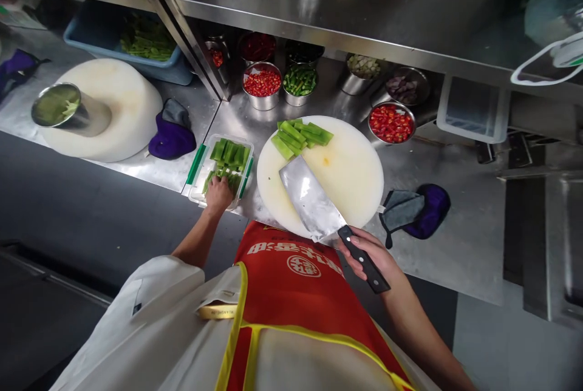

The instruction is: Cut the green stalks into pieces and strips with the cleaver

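Observation:
My right hand (371, 254) is closed round the black handle of a cleaver (310, 193). The broad blade lies over the near left part of a round white cutting board (353, 166). Flat cut green pepper pieces (300, 136) are piled at the board's far left edge. My left hand (219, 193) is down in a clear plastic container (199, 187) with green clips, left of the board. Its fingers are curled on the green pieces (232, 154) there; the fingertips are partly hidden among them.
Behind the board stand metal pots of chopped red chillies (262, 82), green chillies (299, 81) and more red chillies (392, 122). Purple-grey cloths (426, 212) lie right. A steel shelf (364, 27) overhangs the back. Left is another board (132, 96) bearing a metal pot (86, 115).

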`<action>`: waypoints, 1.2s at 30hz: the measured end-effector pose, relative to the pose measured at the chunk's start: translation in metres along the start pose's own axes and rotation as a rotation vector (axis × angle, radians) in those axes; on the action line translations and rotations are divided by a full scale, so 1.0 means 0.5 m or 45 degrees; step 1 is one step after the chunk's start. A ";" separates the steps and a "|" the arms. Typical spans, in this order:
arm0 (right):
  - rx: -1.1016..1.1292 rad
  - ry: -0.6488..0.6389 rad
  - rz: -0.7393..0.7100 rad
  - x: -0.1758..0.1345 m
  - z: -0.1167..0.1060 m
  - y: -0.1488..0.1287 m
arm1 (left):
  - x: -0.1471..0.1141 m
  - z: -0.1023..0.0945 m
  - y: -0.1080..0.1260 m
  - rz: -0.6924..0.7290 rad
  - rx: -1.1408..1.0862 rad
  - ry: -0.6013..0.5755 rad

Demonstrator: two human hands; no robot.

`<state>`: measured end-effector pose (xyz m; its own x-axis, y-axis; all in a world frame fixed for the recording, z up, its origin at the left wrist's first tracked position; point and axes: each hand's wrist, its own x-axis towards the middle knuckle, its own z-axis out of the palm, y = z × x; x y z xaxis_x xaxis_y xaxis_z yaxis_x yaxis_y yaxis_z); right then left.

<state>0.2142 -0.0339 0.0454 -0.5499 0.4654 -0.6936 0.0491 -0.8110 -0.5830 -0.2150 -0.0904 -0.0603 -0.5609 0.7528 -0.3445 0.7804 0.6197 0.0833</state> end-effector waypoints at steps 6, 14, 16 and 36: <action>-0.093 0.330 -0.033 -0.085 -0.032 0.019 | -0.003 -0.014 -0.007 0.059 0.126 -0.020; -0.040 0.395 -0.153 -0.115 -0.046 0.057 | 0.067 -0.112 0.170 0.493 -0.208 0.370; -0.044 0.389 -0.216 -0.107 -0.051 0.068 | 0.097 -0.119 0.259 0.527 -0.282 0.402; -0.668 0.075 -0.105 -0.068 -0.283 -0.023 | -0.115 0.078 0.486 0.571 -0.383 0.391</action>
<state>0.3506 0.0097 0.0159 -0.5223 0.5517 -0.6503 0.4265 -0.4913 -0.7594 0.0177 0.0085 -0.0567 -0.2850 0.9562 0.0663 0.8717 0.2298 0.4329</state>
